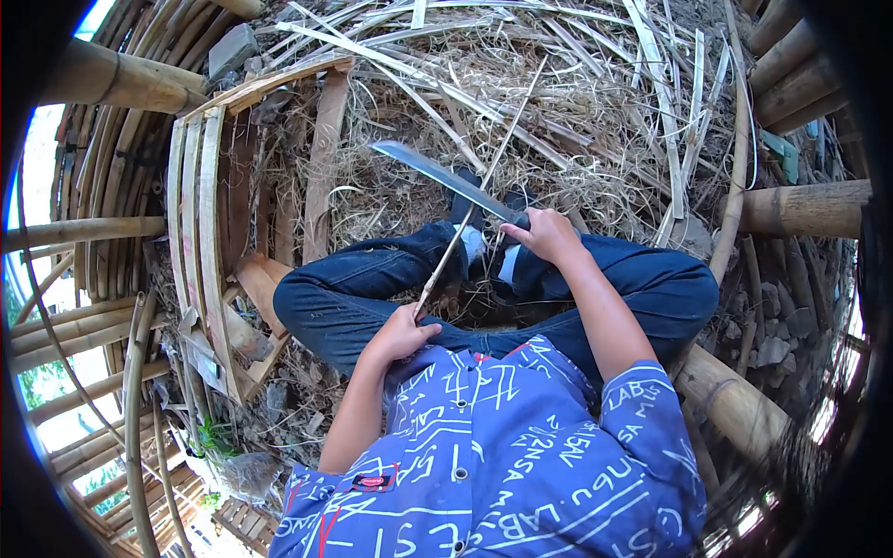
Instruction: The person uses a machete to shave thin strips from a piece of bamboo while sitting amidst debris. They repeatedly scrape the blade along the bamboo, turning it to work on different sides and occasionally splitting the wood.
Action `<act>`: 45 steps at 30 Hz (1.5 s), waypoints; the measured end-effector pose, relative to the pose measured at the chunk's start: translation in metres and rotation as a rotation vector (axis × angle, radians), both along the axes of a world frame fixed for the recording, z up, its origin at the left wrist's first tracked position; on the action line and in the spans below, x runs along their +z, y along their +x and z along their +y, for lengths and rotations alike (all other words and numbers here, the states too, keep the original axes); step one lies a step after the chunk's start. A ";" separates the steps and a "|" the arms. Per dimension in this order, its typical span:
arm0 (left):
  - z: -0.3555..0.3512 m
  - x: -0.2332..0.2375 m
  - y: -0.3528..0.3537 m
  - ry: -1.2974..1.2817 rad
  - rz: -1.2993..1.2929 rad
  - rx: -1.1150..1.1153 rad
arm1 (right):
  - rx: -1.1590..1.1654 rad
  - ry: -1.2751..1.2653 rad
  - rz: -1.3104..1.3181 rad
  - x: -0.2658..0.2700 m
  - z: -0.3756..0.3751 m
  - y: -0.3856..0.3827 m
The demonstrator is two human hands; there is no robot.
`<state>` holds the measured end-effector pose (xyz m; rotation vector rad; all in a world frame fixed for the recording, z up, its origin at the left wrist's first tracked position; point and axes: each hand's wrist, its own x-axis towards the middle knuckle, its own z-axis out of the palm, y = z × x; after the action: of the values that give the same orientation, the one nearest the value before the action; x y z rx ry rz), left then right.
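Note:
My right hand (551,235) is wrapped round the dark handle of a machete (437,174). Its long blade points up and to the left, crossing a thin bamboo stick (486,188) in this view. Closed on the lower end of that stick is my left hand (402,337), resting by my left thigh. From there the stick slants up and to the right, between my bent legs, over the shavings.
Bamboo shavings (595,177) and pale split strips (651,74) cover the ground ahead. A wooden crate frame (212,186) stands at left. Thick bamboo poles (800,210) jut in at right, another pole (735,405) lies behind my right knee, and stones (772,351) lie nearby.

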<state>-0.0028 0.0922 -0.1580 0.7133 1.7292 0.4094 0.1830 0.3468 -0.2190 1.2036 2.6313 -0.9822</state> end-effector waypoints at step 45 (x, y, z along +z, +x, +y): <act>-0.040 0.124 0.010 -0.004 0.223 0.045 | 0.053 0.233 0.110 0.074 0.034 0.034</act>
<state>0.0075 0.0517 -0.0339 0.7400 1.9577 0.3677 0.2167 0.3808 -0.1454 1.1450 2.9144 -0.7714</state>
